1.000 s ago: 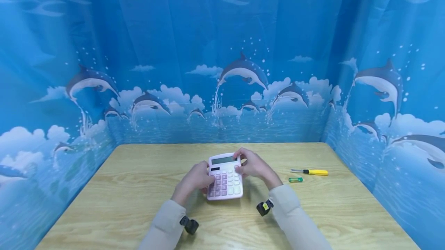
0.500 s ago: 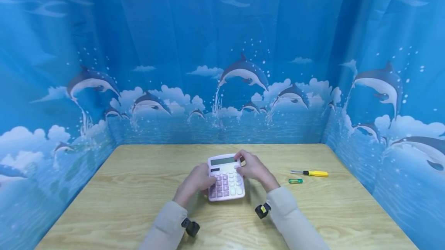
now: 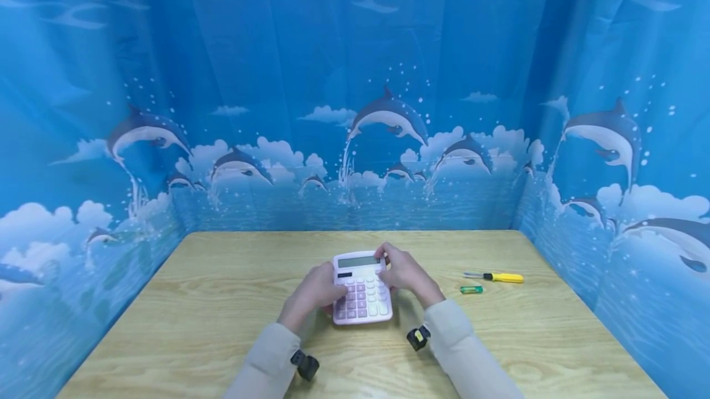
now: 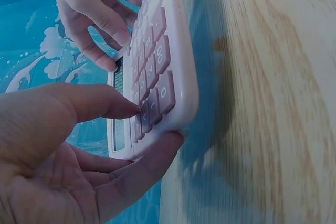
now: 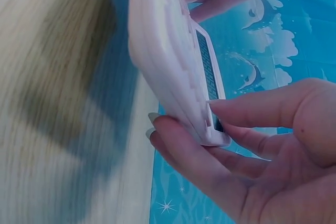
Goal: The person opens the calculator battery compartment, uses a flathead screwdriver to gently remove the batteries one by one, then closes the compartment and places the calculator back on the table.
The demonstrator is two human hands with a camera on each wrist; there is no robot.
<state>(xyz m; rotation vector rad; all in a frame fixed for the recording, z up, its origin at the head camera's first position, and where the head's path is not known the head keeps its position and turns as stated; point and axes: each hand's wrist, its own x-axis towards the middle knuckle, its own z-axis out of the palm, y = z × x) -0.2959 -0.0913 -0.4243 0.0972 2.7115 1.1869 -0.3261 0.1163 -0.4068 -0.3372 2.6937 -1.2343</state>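
Observation:
A pink-and-white desk calculator [image 3: 355, 319] is held between both hands, its keys and display facing up toward the head camera. My left hand [image 3: 316, 291] grips its left side, thumb on the purple keys and fingers curled beneath the edge, as the left wrist view shows. On the upper right side, my right hand [image 3: 407, 272] pinches the body. In the right wrist view the right thumb [image 5: 252, 106] lies on the front by the display [image 5: 209, 72], with other fingers behind. The calculator [image 4: 181, 72] stands clear of the wood, throwing a shadow there.
To the right on the wooden table [image 3: 222, 300] lies a screwdriver [image 3: 505, 277] with a yellow handle. A green battery [image 3: 471, 290] lies just in front of it. A blue dolphin-print curtain [image 3: 310, 109] borders the table's back and sides.
The calculator and both hands have shifted slightly toward the person and a little to the right. Both hands keep their hold; screwdriver and battery stay put.

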